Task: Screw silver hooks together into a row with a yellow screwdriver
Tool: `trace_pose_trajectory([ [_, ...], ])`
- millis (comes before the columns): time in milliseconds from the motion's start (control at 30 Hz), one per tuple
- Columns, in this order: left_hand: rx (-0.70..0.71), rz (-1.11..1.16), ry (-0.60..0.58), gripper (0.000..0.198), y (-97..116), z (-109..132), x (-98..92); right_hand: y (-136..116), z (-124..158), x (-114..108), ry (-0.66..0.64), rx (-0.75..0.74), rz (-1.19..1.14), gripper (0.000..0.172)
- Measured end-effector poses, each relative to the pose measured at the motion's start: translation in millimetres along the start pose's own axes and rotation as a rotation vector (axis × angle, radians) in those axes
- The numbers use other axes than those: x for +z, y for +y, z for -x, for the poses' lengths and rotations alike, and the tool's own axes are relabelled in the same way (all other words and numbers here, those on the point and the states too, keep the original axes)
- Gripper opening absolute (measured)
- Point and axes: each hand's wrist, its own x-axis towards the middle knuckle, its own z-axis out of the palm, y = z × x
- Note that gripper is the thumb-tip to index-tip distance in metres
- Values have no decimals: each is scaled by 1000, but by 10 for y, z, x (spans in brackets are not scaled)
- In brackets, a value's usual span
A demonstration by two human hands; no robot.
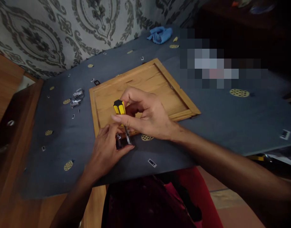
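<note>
My right hand [147,114] is closed around the yellow and black handle of a screwdriver [119,107]. The shaft slants down to a small dark fitting with metal parts [120,144], at the near left corner of a framed wooden panel [128,85]. My left hand [105,145] grips this fitting, its thumb along the near side and its fingers behind. Where the tip meets the fitting is too small to make out. The panel lies flat on the dark blue cloth.
Shiny metal hinges [77,97] lie on the patterned tablecloth [57,145] left of the panel. A small black piece [97,82] sits by its far left corner. A crumpled blue cloth [160,34] is at the back. The table's near edge runs just before my body.
</note>
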Motion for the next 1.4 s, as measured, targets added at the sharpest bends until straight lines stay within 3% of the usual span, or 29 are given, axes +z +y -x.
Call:
trace_pose_trajectory([
  [233,10,1,21,41,-4,1,12,21,-6,3,-52,-15,-38,31],
  [400,-6,-23,29,42,-23,17,24,-130,-18,-93,-223,78,-19,7],
  [467,-11,-23,25,46,-29,24,24,-168,-23,-117,-260,120,-32,8],
  [733,22,-50,27,41,-35,17,33,-136,3,-62,-141,110,-56,28],
  [1000,4,-38,33,47,-27,20,29,-203,2,-117,-268,189,-52,5],
  [1133,2,-52,35,44,-38,23,43,-128,11,-64,-189,68,-7,22],
  [1233,-33,-43,37,45,-31,23,37,-131,22,-30,-58,-49,-45,35],
  [1333,-51,-7,15,47,-15,20,19,-173,31,-30,109,-79,-27,35],
  [1400,-40,14,6,48,-8,16,9,-182,32,-42,132,-63,45,32],
])
